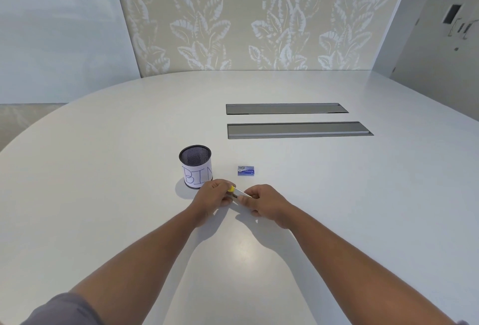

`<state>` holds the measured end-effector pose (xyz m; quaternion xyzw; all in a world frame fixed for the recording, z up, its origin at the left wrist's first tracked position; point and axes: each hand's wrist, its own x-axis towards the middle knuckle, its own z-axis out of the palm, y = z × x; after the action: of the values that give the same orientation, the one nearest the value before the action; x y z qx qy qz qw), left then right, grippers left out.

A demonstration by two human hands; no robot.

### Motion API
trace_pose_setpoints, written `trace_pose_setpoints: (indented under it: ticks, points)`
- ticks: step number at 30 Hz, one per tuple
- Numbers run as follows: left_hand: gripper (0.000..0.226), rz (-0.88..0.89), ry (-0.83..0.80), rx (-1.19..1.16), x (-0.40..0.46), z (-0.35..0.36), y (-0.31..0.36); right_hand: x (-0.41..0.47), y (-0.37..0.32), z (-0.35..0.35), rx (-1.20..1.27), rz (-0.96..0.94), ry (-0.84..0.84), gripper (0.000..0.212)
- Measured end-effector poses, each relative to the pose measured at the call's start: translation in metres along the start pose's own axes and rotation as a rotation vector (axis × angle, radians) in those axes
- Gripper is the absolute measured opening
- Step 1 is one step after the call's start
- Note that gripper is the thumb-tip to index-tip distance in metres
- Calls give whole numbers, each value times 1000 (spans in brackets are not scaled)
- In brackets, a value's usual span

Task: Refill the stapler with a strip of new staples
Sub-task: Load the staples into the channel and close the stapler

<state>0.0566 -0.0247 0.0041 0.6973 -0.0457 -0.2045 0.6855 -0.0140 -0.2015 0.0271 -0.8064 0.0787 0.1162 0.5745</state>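
leaf-patterned wallpaper backs a pale rounded surface (337, 195). low at the centre of it, both hands meet over a small stapler (236, 192) with a yellow end and a thin metal part slanting toward 4 o'clock. the left hand (211, 196) curls its fingers round the yellow end, grasping it; the right hand (261, 204) pinches the metal end with curled fingers. at 1 o'clock from the hands, apart from them, a small blue staple box (246, 170) lies flat. at 11 o'clock, just beside the left hand, stands a black mesh cup (195, 166) wrapped in paper lettered "bin". farther toward 1 o'clock, two grey cable hatches (298, 129) sit flush in the surface.
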Motion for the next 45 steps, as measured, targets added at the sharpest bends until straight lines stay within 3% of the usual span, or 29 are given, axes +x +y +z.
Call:
trace_pose_setpoints:
  ticks: [6, 11, 14, 17, 20, 24, 39, 45]
  points:
    - [27, 8, 19, 46, -3, 1, 0, -2, 5, 4, -107, -100, 32, 25]
    - [23, 17, 34, 51, -1, 4, -1, 1, 2, 8, -330, -306, 132, 20]
    - [51, 64, 54, 124, -2, 9, -3, 3, 8, 11, -394, -365, 158, 8]
    - [48, 135, 159, 207, -3, 15, -6, 4, 16, 12, -429, -382, 166, 24]
    - [42, 218, 260, 309, -5, 23, -2, 4, 21, 11, -422, -391, 168, 25]
    - [46, 306, 283, 330, -6, 28, 4, 3, 30, 10, -442, -389, 200, 41]
    - [55, 326, 181, 275, -12, 25, -5, 3, 33, 19, -714, -437, 296, 46]
    - [52, 332, 106, 198, -14, 22, -4, 1, 33, 18, -762, -412, 344, 57]
